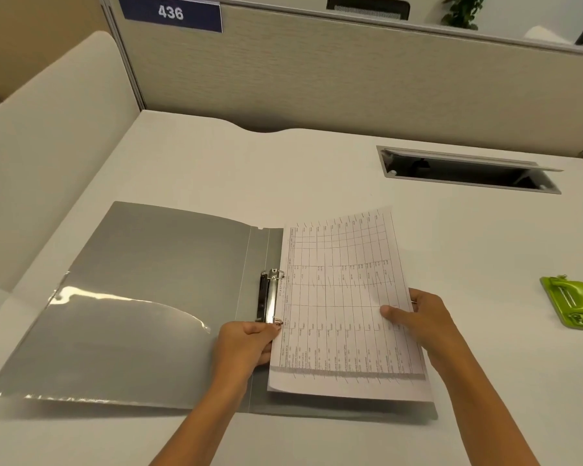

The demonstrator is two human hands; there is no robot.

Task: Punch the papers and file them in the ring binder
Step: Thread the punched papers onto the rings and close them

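A grey ring binder [142,297] lies open on the white desk, its metal ring mechanism [269,295] near the spine. A stack of printed table papers [344,297] rests over the binder's right half, its left edge at the rings. My left hand [249,341] grips the papers' lower left edge, fingertips by the lower ring. My right hand [418,317] holds the papers' right edge, thumb on top. A green hole punch [571,301] sits on the desk at the far right, apart from both hands.
The white desk [317,169] is bounded by a beige partition [317,79] at the back and a cream side panel [48,146] on the left. An open cable slot [468,171] is cut into the desk at back right.
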